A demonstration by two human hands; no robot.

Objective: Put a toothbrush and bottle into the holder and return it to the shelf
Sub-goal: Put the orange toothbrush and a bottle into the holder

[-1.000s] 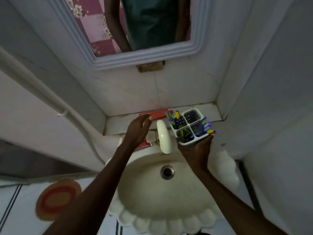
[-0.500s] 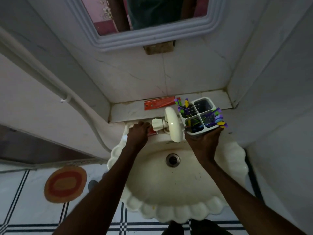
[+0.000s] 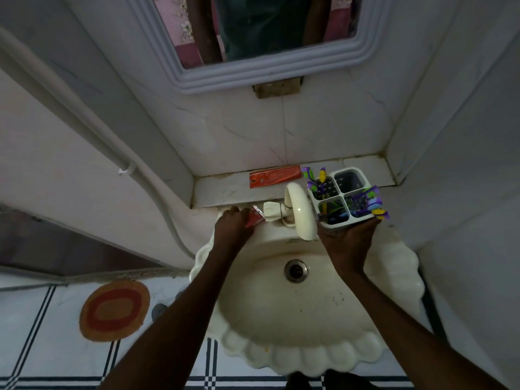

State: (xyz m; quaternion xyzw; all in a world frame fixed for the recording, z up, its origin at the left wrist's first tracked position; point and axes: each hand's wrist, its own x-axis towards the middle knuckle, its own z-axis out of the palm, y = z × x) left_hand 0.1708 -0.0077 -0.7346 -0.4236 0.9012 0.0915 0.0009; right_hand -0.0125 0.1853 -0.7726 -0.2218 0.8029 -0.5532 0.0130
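Note:
My right hand (image 3: 347,243) grips a white four-compartment holder (image 3: 363,181) from below, held above the sink's back right edge. Several purple, green and yellow toothbrushes (image 3: 319,182) stick out of its compartments; the far right compartment looks empty. At the sink's back left rim, my left hand (image 3: 232,228) is closed on a small red and white item (image 3: 255,216), next to the tap handle. Whether it is the bottle I cannot tell. The marble shelf (image 3: 225,190) runs along the wall behind the sink.
A red box (image 3: 274,178) lies flat on the shelf. A cream tap (image 3: 299,212) arches over the scalloped cream sink (image 3: 281,358). A mirror (image 3: 253,26) hangs above. A pipe (image 3: 84,122) runs down the left wall; a round orange mat (image 3: 114,311) lies on the floor.
My left hand dropped from the shelf to the sink's back rim and closed on the small red item. The holder stayed in my right hand. The camera tilted down, then up slightly.

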